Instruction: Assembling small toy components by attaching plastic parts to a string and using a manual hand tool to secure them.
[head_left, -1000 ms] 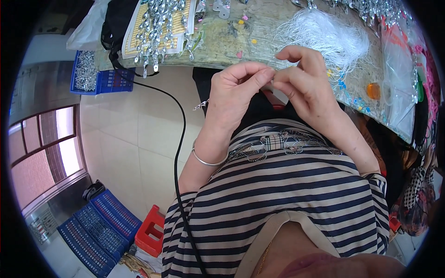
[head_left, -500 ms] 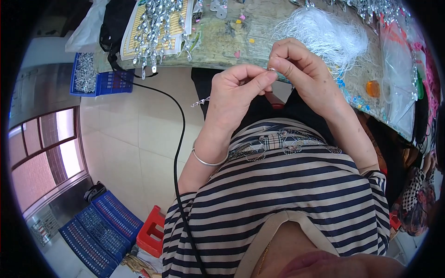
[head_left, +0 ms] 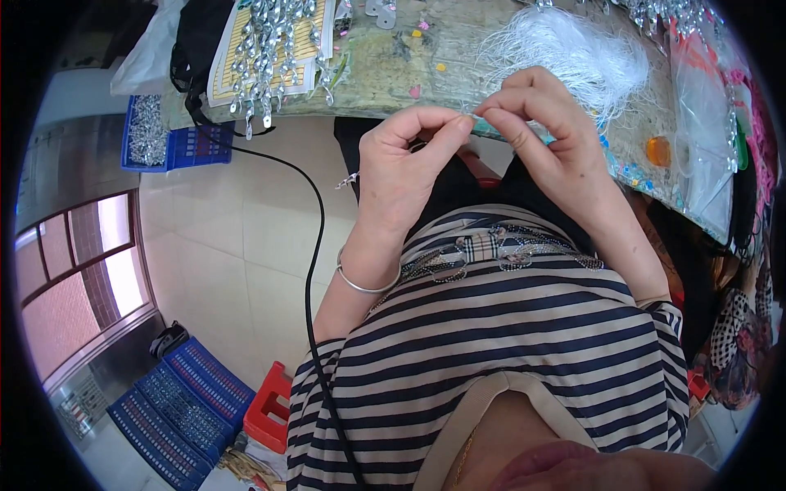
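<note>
My left hand (head_left: 401, 164) is closed in a pinch near the front edge of the worktable. A short silvery beaded strand (head_left: 348, 180) pokes out on the left side of that hand, its other end hidden by the palm. Close by on the right, my right hand (head_left: 548, 123) pinches thumb against forefinger, its tips just apart from the left ones. Whatever lies between the fingertips is too fine to make out. Beyond my right hand a loose heap of white thread (head_left: 565, 61) lies on the table.
Silvery twisted bead strands (head_left: 266, 57) lie over a yellow-lined sheet at the worktable's (head_left: 385, 69) left. An amber lump (head_left: 657, 151) and a clear plastic bag (head_left: 706, 139) are at right. A blue basket (head_left: 192, 151) holds silvery pieces. A black cable (head_left: 319, 213) hangs beside my left arm.
My fingertips have come slightly apart: the left hand shifted a little left and up, the right hand a little right. The beaded strand moved with the left hand.
</note>
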The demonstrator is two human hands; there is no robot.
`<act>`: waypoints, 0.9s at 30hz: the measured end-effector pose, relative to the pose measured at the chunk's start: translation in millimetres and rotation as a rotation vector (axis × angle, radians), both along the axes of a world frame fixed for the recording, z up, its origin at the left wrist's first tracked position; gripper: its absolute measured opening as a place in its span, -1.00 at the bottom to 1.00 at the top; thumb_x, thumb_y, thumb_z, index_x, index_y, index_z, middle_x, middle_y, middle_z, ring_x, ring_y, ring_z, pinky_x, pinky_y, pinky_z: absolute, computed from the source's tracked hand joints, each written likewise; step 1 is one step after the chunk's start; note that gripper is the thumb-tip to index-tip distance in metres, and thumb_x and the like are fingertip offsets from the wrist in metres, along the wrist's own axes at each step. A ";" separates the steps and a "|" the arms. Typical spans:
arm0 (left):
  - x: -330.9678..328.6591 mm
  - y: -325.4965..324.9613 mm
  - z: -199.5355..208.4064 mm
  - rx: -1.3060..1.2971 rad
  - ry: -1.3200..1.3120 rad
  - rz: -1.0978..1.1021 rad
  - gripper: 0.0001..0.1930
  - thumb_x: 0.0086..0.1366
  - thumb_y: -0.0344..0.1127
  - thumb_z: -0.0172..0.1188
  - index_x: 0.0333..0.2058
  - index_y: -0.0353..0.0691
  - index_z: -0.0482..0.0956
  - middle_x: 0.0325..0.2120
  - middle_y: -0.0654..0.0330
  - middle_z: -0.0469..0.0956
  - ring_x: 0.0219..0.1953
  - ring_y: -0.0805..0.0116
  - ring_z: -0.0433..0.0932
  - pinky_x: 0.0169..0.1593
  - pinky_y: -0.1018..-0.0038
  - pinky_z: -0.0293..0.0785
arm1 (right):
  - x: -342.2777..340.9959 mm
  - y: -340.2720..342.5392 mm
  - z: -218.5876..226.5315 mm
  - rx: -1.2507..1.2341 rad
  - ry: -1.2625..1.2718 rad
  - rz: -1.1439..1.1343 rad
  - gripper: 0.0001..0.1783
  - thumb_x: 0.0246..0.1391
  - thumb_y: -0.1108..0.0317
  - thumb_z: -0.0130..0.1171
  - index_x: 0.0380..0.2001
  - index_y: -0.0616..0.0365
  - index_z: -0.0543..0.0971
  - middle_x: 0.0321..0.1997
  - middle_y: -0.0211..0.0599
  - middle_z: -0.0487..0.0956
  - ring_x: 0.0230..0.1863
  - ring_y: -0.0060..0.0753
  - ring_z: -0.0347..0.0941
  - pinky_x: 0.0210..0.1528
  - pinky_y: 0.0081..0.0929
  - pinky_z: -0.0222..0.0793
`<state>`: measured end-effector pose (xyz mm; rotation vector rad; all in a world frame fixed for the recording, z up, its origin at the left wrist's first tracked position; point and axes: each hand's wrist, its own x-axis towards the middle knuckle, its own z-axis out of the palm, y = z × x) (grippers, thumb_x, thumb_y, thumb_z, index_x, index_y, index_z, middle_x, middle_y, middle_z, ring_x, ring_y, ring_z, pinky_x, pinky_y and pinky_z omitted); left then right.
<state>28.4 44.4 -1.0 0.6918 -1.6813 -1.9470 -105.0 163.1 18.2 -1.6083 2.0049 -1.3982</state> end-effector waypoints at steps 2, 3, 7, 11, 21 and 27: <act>-0.5 1.2 -3.0 -0.024 0.012 -0.013 -0.94 0.14 -0.48 0.24 -0.38 -0.32 0.62 -0.52 0.31 0.56 -0.48 0.65 0.45 -0.35 0.70 0.36 | 0.5 -0.2 -2.2 0.000 0.003 -0.001 -0.89 0.06 0.50 0.12 -0.32 0.25 0.57 -0.34 -0.30 0.44 -0.32 -0.49 0.39 -0.27 -0.63 0.29; -0.4 1.6 -4.3 -0.050 0.026 -0.023 -0.93 0.14 -0.48 0.24 -0.38 -0.31 0.62 -0.52 0.32 0.56 -0.48 0.65 0.44 -0.35 0.70 0.36 | 0.6 -0.2 -3.1 -0.002 0.008 0.003 -0.89 0.03 0.53 0.14 -0.32 0.26 0.57 -0.36 -0.29 0.45 -0.37 -0.48 0.39 -0.32 -0.63 0.30; -0.1 1.7 -6.8 -0.157 0.019 -0.052 -0.93 0.13 -0.48 0.24 -0.38 -0.31 0.61 -0.52 0.31 0.56 -0.46 0.63 0.45 -0.34 0.67 0.37 | 0.8 1.2 -4.2 -0.015 0.011 -0.012 -0.89 0.00 0.54 0.17 -0.34 0.25 0.58 -0.36 -0.31 0.45 -0.38 -0.50 0.39 -0.35 -0.62 0.30; -0.5 2.9 -5.7 -0.350 0.047 -0.047 -0.94 0.12 -0.51 0.22 -0.39 -0.32 0.59 -0.52 0.25 0.55 -0.46 0.57 0.48 -0.35 0.65 0.38 | -3.4 1.0 1.3 0.024 0.090 0.007 -0.88 -0.06 0.54 0.21 -0.37 0.25 0.58 -0.41 -0.31 0.46 -0.39 -0.45 0.41 -0.37 -0.60 0.30; 1.4 7.9 -3.5 -0.230 -0.061 -0.033 -0.89 0.17 -0.49 0.19 -0.32 -0.34 0.61 -0.47 0.25 0.58 -0.43 0.57 0.48 -0.32 0.66 0.37 | 3.8 -7.2 -3.6 -0.062 0.450 -0.093 -0.84 -0.21 0.49 0.30 -0.46 0.20 0.54 -0.46 -0.31 0.45 -0.41 -0.34 0.41 -0.31 -0.50 0.29; 2.3 2.2 -0.7 0.259 0.048 -0.071 -0.87 0.17 -0.43 0.21 -0.32 -0.35 0.61 -0.50 0.20 0.59 -0.53 0.59 0.43 -0.41 0.70 0.31 | 2.2 -4.8 -11.4 0.002 -0.353 -0.007 -0.91 -0.02 0.46 0.22 -0.40 0.21 0.54 -0.41 -0.45 0.45 -0.32 -0.60 0.37 -0.18 -0.63 0.27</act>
